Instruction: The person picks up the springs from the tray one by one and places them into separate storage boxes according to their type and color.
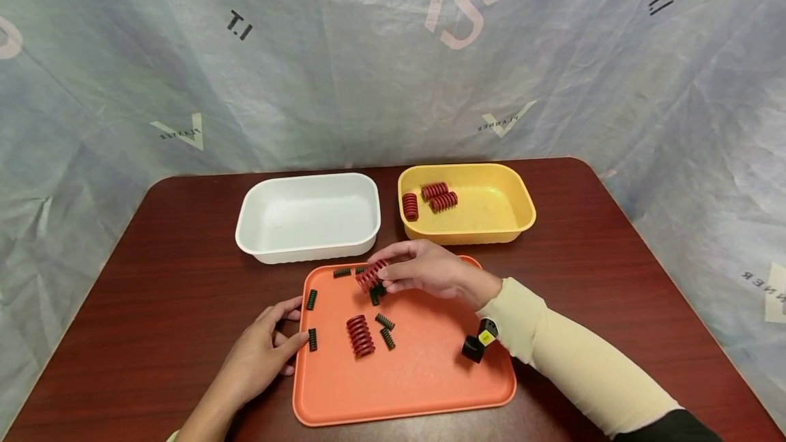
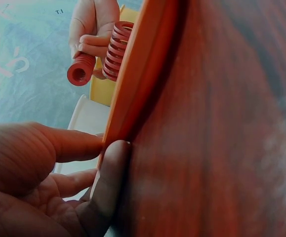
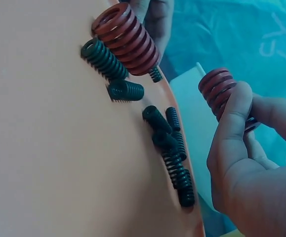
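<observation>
My right hand [image 1: 430,269] pinches a red coil spring [image 1: 370,277] above the far part of the orange tray [image 1: 442,374]. The right wrist view shows this red spring [image 3: 216,89] between thumb and fingers. At the tray's left edge, my left hand [image 1: 260,346] grips the rim; in the left wrist view, thumb and fingers [image 2: 114,163] lie on either side of it. A second, larger red spring [image 1: 360,336] lies near the tray's middle. Several small dark green springs [image 1: 385,321] are scattered around it, along the left edge and the far rim, partly hidden by the right hand.
Behind the tray on the dark red table [image 1: 153,278] stand a white bin [image 1: 307,251] at left and a yellow bin [image 1: 473,236] at right. Three red springs [image 1: 434,189] lie in the yellow bin's left part. A grey printed sheet [image 1: 393,87] hangs behind the table.
</observation>
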Demonstrator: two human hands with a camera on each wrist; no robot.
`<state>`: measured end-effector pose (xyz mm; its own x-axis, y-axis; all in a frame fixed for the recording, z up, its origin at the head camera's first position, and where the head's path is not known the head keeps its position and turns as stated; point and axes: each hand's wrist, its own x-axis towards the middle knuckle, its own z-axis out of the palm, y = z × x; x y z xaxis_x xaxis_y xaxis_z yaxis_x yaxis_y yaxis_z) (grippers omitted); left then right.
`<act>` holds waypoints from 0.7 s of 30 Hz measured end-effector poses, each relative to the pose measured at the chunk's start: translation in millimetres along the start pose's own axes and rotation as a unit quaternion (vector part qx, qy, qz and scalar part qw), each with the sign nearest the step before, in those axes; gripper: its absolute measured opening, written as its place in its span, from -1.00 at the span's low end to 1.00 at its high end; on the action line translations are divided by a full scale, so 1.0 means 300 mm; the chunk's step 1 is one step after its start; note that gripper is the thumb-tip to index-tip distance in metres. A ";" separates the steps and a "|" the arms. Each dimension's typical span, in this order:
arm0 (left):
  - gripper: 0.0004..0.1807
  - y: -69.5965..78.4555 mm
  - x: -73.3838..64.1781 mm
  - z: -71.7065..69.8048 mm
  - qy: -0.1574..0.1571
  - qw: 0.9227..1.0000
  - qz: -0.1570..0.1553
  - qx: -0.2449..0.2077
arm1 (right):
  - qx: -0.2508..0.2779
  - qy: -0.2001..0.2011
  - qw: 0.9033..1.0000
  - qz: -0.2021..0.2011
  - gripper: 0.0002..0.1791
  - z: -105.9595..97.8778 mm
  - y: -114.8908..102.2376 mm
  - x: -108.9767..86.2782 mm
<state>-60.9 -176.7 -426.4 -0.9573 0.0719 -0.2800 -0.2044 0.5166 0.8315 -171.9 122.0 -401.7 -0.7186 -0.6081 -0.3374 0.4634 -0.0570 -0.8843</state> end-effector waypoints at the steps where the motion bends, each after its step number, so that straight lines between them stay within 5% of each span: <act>1: -0.36 0.000 -0.001 0.000 0.000 1.000 0.000 0.002 | 0.001 -0.002 1.000 -0.001 -0.62 -0.004 -0.002 -0.003; 10: -0.36 0.001 -0.004 0.000 0.003 1.000 -0.001 0.005 | 0.005 -0.035 0.999 -0.024 -0.62 -0.043 -0.036 -0.039; 21: -0.36 0.004 -0.005 0.000 0.001 1.000 0.007 -0.002 | 0.018 0.014 0.999 -0.036 -0.68 -0.129 -0.147 -0.079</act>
<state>-59.6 -176.3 -424.8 -0.9605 0.0775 -0.2674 -0.1917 0.5124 0.8371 -195.3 169.6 -367.1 -0.7650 -0.5791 -0.2818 0.4275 -0.1293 -0.8947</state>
